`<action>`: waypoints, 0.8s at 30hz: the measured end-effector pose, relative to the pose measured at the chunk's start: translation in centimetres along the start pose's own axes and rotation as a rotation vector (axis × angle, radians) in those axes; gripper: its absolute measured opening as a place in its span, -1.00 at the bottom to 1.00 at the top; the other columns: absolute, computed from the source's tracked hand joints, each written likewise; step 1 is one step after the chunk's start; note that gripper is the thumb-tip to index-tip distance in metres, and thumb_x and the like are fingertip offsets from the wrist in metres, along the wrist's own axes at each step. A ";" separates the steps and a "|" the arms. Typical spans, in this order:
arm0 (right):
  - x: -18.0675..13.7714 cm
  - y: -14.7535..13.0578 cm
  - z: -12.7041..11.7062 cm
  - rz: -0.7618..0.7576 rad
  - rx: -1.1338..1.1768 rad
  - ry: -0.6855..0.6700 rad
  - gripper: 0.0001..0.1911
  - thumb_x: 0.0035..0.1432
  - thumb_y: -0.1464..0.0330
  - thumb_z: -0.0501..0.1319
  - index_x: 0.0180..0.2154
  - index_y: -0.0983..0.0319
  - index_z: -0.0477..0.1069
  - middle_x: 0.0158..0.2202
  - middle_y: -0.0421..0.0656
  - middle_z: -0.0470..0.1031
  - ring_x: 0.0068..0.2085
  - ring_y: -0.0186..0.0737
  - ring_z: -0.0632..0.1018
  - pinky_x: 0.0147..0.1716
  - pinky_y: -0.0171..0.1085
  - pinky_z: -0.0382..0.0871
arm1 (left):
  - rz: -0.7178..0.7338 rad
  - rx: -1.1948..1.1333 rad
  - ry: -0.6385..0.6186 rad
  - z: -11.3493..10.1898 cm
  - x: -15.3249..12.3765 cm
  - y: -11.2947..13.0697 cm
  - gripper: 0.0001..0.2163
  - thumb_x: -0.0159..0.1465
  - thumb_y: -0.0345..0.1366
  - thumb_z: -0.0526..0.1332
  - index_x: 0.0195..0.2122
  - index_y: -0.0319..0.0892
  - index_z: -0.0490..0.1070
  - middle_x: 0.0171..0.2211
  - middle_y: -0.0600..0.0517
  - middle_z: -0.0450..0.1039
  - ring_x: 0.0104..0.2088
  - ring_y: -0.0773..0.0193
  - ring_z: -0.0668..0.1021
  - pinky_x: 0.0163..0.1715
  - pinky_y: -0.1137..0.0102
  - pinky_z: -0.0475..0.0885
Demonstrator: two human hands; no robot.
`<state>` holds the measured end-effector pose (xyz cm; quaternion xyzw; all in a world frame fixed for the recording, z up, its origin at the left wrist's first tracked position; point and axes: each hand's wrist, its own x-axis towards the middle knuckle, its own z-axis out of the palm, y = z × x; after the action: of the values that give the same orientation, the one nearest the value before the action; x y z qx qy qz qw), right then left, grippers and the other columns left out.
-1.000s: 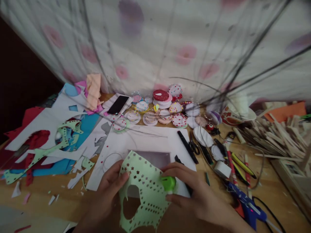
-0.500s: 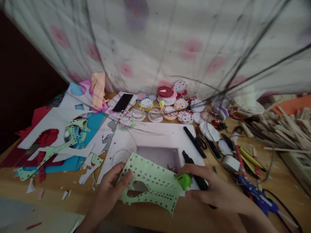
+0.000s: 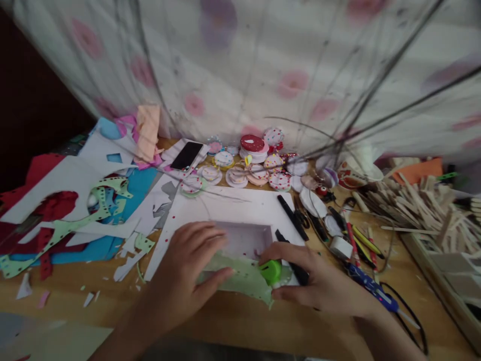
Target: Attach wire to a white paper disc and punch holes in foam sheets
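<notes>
My left hand (image 3: pixel 191 271) lies over the left part of a light green perforated paper sheet (image 3: pixel 244 278), fingers bent and pressing it down on the white cardboard frame (image 3: pixel 225 210). My right hand (image 3: pixel 315 283) is wrapped round a small bright green hole punch (image 3: pixel 271 272) clamped on the sheet's right edge. The sheet lies nearly flat at the frame's near edge, half hidden by my left hand.
Black markers and scissors (image 3: pixel 296 220) lie right of the frame, then pens, a blue glue gun (image 3: pixel 370 287) and a heap of wooden sticks (image 3: pixel 417 210). Decorated paper discs (image 3: pixel 259 168) and a phone (image 3: pixel 187 155) sit behind. Coloured paper scraps (image 3: pixel 75 210) cover the left.
The green sheet has dropped from tilted up to nearly flat on the frame. My left hand moved over its top. My right hand with the punch stayed at the sheet's right edge.
</notes>
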<state>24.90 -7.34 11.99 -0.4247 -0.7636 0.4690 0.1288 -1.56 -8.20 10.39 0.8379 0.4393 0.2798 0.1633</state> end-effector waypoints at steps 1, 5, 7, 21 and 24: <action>0.2 -0.1 -0.1 -0.007 -0.035 -0.005 -0.66 0.04 0.30 0.33 -0.11 0.13 0.37 -0.13 -0.21 0.47 -0.11 -0.24 0.46 -0.10 -0.30 0.29 | -0.004 -0.015 -0.061 0.1 0.6 0.1 -0.78 0.20 -0.30 0.25 -0.12 -0.11 0.39 -0.12 0.00 0.45 -0.02 0.13 0.40 0.05 0.20 0.21; 0.8 0.3 -0.4 -0.020 -0.101 -0.028 -0.63 0.08 0.28 0.30 -0.05 0.12 0.33 -0.11 -0.20 0.44 -0.10 -0.23 0.45 -0.09 -0.28 0.30 | -0.153 -0.151 -0.151 1.2 1.5 -0.3 -0.96 0.21 -0.38 0.24 -0.40 -0.16 0.42 -0.43 0.10 0.45 -0.32 0.29 0.46 -0.22 0.37 0.30; 0.9 0.8 -0.4 -0.044 -0.116 -0.030 -0.65 0.11 0.28 0.27 -0.05 0.12 0.32 -0.10 -0.18 0.42 -0.09 -0.23 0.44 -0.08 -0.28 0.30 | -0.216 -0.192 -0.160 1.7 1.5 -0.4 -0.93 0.21 -0.39 0.23 -0.42 -0.17 0.41 -0.44 0.12 0.45 -0.33 0.31 0.46 -0.25 0.40 0.29; 4.0 -2.5 -1.3 -0.185 -0.466 -0.146 -0.82 0.12 0.35 0.23 -0.21 0.27 0.39 -0.26 -0.07 0.45 -0.17 -0.10 0.44 -0.14 -0.12 0.29 | -0.228 -0.228 -0.289 2.5 2.4 1.4 -0.92 0.25 -0.39 0.17 -0.37 -0.18 0.43 -0.39 0.08 0.46 -0.29 0.26 0.47 -0.24 0.39 0.27; 4.6 -2.3 -1.8 -0.194 -0.417 -0.176 -0.78 0.10 0.32 0.26 -0.20 0.26 0.39 -0.25 -0.09 0.46 -0.17 -0.12 0.44 -0.14 -0.16 0.29 | -0.230 -0.230 -0.286 2.3 2.5 1.3 -0.92 0.25 -0.39 0.17 -0.38 -0.17 0.42 -0.39 0.08 0.46 -0.28 0.25 0.46 -0.25 0.39 0.27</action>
<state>22.01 -3.19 13.88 -0.3242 -0.8894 0.3219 0.0159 1.88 -6.94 10.04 0.7893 0.4694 0.1860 0.3494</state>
